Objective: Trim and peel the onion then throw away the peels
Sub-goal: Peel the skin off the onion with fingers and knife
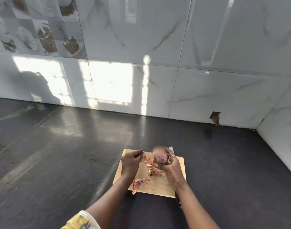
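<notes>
The right hand curled round the onion, whose blurred long axis ran roughly eleven to five; at its nine o'clock, the left hand pinched a peel.

Purple-red onion, pinkish-brown peels, pale wooden board, black counter, white veined marble tiles
</notes>
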`<state>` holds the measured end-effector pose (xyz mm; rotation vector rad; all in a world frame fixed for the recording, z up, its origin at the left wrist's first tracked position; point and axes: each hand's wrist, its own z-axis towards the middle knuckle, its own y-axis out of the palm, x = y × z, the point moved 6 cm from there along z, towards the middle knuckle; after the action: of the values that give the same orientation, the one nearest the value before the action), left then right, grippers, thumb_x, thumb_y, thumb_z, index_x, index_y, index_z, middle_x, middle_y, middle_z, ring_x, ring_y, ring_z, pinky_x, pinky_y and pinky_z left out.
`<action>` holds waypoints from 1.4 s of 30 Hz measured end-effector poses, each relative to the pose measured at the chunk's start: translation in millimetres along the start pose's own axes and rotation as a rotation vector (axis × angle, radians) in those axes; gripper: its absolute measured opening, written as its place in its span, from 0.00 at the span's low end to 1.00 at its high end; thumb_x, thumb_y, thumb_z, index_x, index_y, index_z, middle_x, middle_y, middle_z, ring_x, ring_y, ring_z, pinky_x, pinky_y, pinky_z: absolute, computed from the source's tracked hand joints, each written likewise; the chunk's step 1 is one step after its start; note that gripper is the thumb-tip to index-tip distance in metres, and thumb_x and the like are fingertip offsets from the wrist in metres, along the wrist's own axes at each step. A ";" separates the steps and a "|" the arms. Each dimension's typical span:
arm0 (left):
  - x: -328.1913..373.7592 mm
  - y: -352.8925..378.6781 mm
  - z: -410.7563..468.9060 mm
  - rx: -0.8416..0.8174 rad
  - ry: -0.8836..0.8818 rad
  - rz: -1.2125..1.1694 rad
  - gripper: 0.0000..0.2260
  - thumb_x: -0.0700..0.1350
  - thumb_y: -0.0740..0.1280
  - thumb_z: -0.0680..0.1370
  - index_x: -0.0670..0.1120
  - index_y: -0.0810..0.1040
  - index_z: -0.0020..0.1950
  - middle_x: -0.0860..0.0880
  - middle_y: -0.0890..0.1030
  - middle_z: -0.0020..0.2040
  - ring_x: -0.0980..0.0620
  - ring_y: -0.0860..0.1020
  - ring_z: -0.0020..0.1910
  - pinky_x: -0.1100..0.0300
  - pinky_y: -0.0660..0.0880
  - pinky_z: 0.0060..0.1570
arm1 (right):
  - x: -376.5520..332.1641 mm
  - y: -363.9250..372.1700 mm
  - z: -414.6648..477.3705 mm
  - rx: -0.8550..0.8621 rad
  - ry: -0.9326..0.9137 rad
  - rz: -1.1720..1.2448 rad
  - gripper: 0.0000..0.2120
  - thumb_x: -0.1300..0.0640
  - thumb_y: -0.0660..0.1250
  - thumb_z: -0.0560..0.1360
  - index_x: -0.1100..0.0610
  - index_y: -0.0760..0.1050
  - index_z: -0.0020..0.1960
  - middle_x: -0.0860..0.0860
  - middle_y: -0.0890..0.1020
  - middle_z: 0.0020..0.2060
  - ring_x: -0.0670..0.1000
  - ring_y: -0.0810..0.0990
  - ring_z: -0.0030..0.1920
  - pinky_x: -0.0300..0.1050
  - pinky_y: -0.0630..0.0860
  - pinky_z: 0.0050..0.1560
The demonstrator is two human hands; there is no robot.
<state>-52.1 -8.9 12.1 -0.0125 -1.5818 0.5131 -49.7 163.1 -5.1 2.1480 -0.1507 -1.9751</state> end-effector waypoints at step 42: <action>6.6 19.7 -6.5 -0.110 0.099 -0.090 0.14 0.34 0.60 0.76 0.51 0.70 0.36 0.52 0.74 0.33 0.52 0.72 0.35 0.52 0.71 0.42 | -4.5 12.0 -2.7 -0.163 0.173 0.181 0.30 0.72 0.72 0.57 0.58 0.72 0.57 0.60 0.77 0.50 0.56 0.81 0.47 0.52 0.81 0.44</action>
<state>-52.4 12.9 11.8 -0.0495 -1.5046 0.3499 -46.6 152.8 2.2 2.1071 -0.1454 -1.6365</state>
